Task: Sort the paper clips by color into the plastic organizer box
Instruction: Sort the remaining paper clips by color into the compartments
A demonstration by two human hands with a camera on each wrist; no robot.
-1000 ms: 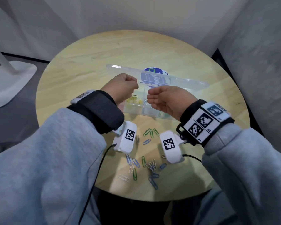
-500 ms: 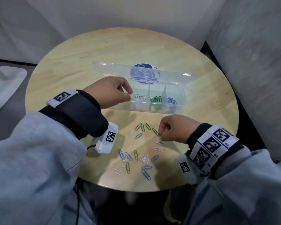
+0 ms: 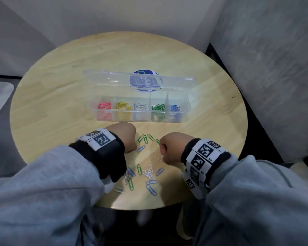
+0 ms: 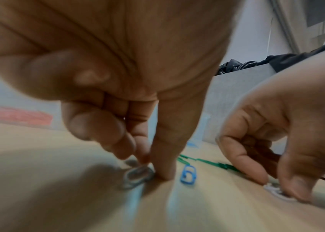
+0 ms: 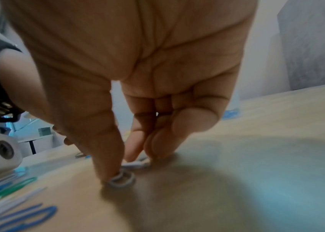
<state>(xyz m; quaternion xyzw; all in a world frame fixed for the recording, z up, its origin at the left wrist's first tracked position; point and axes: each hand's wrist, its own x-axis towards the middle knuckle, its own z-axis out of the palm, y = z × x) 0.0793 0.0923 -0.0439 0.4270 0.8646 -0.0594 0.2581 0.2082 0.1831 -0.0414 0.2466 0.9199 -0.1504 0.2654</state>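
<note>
The clear organizer box [image 3: 184, 110] stands open mid-table, holding pink, yellow, white, green and blue clips in separate compartments. Loose paper clips [image 3: 146, 173] in green, blue and white lie scattered near the front edge. My left hand [image 4: 147, 163] is down on the table, thumb and fingers pinching a white clip [image 4: 136, 174], with a blue clip [image 4: 187, 174] just beside it. My right hand [image 5: 125, 163] is curled a little to the right, its thumb and fingers pinching another white clip [image 5: 122, 179] against the wood. In the head view both hands [image 3: 126, 139] [image 3: 164, 151] show only their backs.
The round wooden table [image 3: 60, 96] ends close behind the loose clips. The box's clear lid [image 3: 114, 78] stands up at the back over a blue round sticker [image 3: 146, 80]. A grey wall [image 3: 265, 68] rises at the right.
My left hand has come down from the box to the loose clips. My right hand has shifted slightly back along the table onto a white clip. The box compartments are now uncovered.
</note>
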